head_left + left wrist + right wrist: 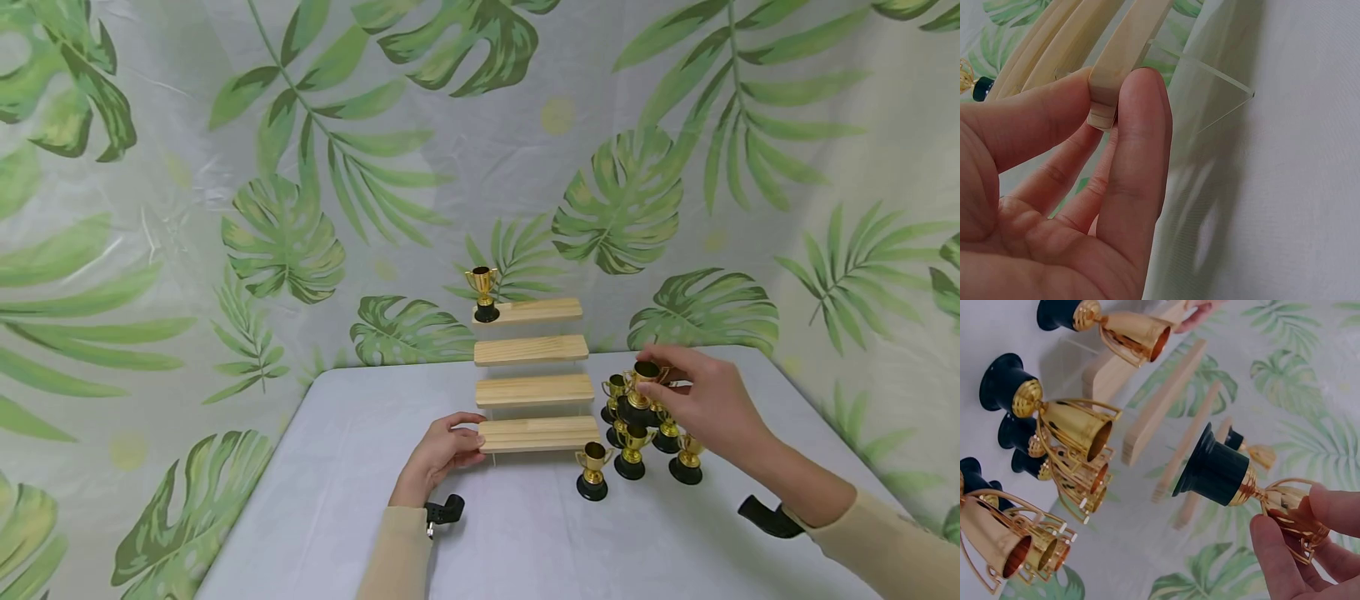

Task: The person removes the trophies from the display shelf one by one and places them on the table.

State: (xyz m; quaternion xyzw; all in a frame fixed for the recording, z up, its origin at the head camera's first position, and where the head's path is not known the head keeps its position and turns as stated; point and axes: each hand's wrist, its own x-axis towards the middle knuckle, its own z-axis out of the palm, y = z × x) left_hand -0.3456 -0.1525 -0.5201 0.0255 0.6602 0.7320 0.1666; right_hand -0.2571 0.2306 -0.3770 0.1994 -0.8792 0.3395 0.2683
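My right hand [705,396] pinches a small gold trophy cup [1288,509] by its gold bowl, lifted above the group of trophies; its black base points away from the fingers. With my left hand [442,454] I grip the left end of the lowest wooden step [538,434] of a four-step stand, thumb and fingers pinching the board's end in the left wrist view [1110,81]. One trophy [483,293] stands upright at the left end of the top step [536,311]. Several similar trophies [593,472] stand on the table right of the stand, some partly hidden.
A white cloth covers the table [337,500]. Behind the stand hangs a leaf-patterned curtain [465,167]. Two bare middle steps [532,350] lie between the top and bottom ones. Clear thin supports [1210,65] show under the lowest step. Black camera mounts sit at both wrists.
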